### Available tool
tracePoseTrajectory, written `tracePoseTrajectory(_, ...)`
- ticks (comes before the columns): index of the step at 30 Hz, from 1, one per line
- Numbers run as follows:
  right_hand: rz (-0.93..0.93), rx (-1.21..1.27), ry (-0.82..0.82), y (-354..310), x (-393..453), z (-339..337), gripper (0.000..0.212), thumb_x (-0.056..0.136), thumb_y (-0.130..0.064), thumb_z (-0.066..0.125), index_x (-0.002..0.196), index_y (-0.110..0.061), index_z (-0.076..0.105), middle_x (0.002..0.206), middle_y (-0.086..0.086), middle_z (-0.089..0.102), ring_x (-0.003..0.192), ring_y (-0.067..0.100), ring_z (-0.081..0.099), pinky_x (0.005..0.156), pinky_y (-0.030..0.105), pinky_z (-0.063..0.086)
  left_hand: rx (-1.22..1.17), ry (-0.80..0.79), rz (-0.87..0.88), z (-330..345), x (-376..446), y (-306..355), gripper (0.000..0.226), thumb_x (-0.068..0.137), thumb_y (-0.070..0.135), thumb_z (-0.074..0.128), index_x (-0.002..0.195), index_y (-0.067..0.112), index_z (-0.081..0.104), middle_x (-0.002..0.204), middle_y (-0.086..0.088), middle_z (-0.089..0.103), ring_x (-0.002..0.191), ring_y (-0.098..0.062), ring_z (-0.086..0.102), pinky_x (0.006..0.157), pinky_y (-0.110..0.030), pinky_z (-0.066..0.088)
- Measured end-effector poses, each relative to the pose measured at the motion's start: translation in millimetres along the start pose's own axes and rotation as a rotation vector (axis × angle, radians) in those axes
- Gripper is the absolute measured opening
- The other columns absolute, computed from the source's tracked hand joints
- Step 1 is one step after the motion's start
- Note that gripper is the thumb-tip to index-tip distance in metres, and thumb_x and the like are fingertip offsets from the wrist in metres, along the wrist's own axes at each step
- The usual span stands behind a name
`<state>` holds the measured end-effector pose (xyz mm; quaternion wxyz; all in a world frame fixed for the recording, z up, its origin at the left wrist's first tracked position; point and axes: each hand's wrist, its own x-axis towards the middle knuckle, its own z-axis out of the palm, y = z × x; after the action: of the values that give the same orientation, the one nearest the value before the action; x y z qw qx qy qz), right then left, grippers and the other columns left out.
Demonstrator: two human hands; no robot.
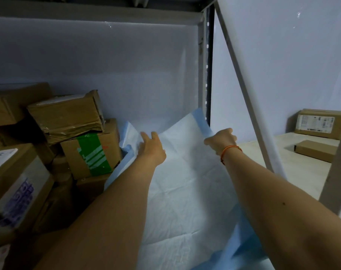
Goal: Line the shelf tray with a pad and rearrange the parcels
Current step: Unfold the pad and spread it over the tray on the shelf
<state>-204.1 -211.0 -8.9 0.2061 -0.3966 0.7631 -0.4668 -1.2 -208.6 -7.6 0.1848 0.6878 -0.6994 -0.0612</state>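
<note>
A white pad with blue borders (pixel 187 191) lies spread over the right half of the shelf, its far edge curling up against the back wall. My left hand (pixel 152 148) rests flat on the pad near its far left part, fingers stretched out. My right hand (pixel 221 140), with an orange cord at the wrist, pinches the pad's far right blue edge and holds it up. Cardboard parcels are piled on the left: one with green tape (pixel 93 149), a crumpled one on top (pixel 66 117), and a large one with purple print (pixel 15 188).
A grey shelf upright (pixel 202 71) stands at the back right corner, and a slanted brace (pixel 249 98) runs down to the right. Beyond it, the neighbouring shelf holds a labelled box (pixel 319 123) and a flat box (pixel 315 150). A shelf board (pixel 95 10) hangs overhead.
</note>
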Motion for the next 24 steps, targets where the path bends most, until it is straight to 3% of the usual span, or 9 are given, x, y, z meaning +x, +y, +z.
tracePoseTrajectory(3, -0.145, -0.237, 0.01, -4.6, -11.6, 3.6, 0.074, 0.082, -0.018, 0.071, 0.141, -0.007, 0.026, 0.141, 0.023, 0.031, 0.104, 0.039, 0.059, 0.075, 0.033, 0.046, 0.304, -0.129, 0.094, 8.8, -3.5, -8.9, 0.054, 0.096, 0.014, 0.042, 0.147, 0.006, 0.027, 0.16, -0.017, -0.001, 0.149, -0.032, 0.003, 0.119, -0.04, 0.018)
tracePoseTrajectory(6, -0.451, -0.601, 0.008, -11.2, -25.4, 5.3, 0.044, 0.091, -0.014, 0.055, 0.133, -0.008, 0.042, 0.13, 0.018, 0.048, 0.104, 0.037, 0.059, 0.081, 0.037, 0.048, 0.4, -0.147, 0.136, 13.0, -10.8, -10.3, 0.044, 0.095, 0.009, 0.039, 0.138, 0.007, 0.043, 0.153, -0.015, 0.026, 0.143, -0.032, 0.023, 0.114, -0.037, 0.027)
tracePoseTrajectory(9, -0.718, -0.915, -0.266, -23.5, -41.2, 12.0, 0.033, 0.096, -0.015, 0.041, 0.122, -0.008, 0.059, 0.124, 0.015, 0.061, 0.109, 0.032, 0.059, 0.094, 0.038, 0.048, 0.473, -0.159, 0.178, 16.7, -17.5, -7.0, 0.032, 0.093, 0.005, 0.04, 0.119, 0.004, 0.059, 0.13, -0.016, 0.053, 0.121, -0.031, 0.05, 0.097, -0.033, 0.044)
tracePoseTrajectory(11, -0.748, -1.007, -0.469, -26.2, -49.2, 18.0, 0.039, 0.101, -0.027, 0.038, 0.134, -0.015, 0.056, 0.138, 0.01, 0.054, 0.125, 0.03, 0.051, 0.107, 0.039, 0.04, 0.494, -0.207, 0.158, 20.3, -17.8, -7.7, 0.029, 0.095, 0.014, 0.043, 0.116, 0.006, 0.061, 0.125, -0.013, 0.058, 0.115, -0.029, 0.056, 0.092, -0.031, 0.046)
tracePoseTrajectory(13, -0.667, -1.044, -0.626, -20.0, -47.3, 25.8, 0.048, 0.101, -0.041, 0.038, 0.146, -0.025, 0.041, 0.152, 0.003, 0.04, 0.14, 0.027, 0.036, 0.116, 0.04, 0.026, 0.481, -0.29, 0.121, 23.9, -17.1, -9.5, 0.038, 0.099, 0.03, 0.039, 0.124, 0.009, 0.058, 0.132, -0.012, 0.055, 0.118, -0.029, 0.054, 0.096, -0.034, 0.043)
tracePoseTrajectory(15, -0.594, -1.195, -0.717, -11.3, -45.0, 28.2, 0.053, 0.1, -0.048, 0.036, 0.147, -0.023, 0.04, 0.151, 0.003, 0.042, 0.14, 0.028, 0.036, 0.116, 0.042, 0.026, 0.452, -0.4, 0.09, 26.3, -18.2, -10.3, 0.054, 0.102, 0.042, 0.027, 0.141, 0.008, 0.042, 0.147, -0.014, 0.041, 0.132, -0.031, 0.042, 0.109, -0.039, 0.034)
tracePoseTrajectory(19, -0.588, -1.325, -0.684, -6.1, -36.4, 27.6, 0.047, 0.093, -0.047, 0.042, 0.125, -0.018, 0.063, 0.126, 0.004, 0.063, 0.114, 0.028, 0.058, 0.1, 0.042, 0.045, 0.394, -0.511, 0.101, 25.4, -23.3, -10.3, 0.062, 0.103, 0.047, 0.013, 0.154, 0.014, 0.007, 0.161, -0.011, 0.012, 0.147, -0.028, 0.018, 0.118, -0.039, 0.014)
tracePoseTrajectory(21, -0.604, -1.349, -0.655, -8.1, -35.5, 27.0, 0.038, 0.09, -0.042, 0.05, 0.108, -0.014, 0.069, 0.113, 0.005, 0.068, 0.103, 0.028, 0.062, 0.094, 0.042, 0.049, 0.378, -0.53, 0.102, 25.0, -23.9, -9.5, 0.062, 0.102, 0.05, 0.012, 0.154, 0.019, 0.002, 0.162, -0.012, 0.006, 0.148, -0.03, 0.013, 0.118, -0.04, 0.011)
tracePoseTrajectory(24, -0.574, -1.37, -0.577, -12.9, -37.6, 24.9, 0.021, 0.088, -0.036, 0.057, 0.091, -0.015, 0.062, 0.091, 0.004, 0.063, 0.089, 0.028, 0.062, 0.092, 0.044, 0.052, 0.357, -0.542, 0.109, 29.1, -21.3, -9.2, 0.064, 0.099, 0.057, 0.012, 0.154, 0.027, -0.001, 0.162, -0.012, 0.0, 0.149, -0.031, 0.009, 0.118, -0.045, 0.009)
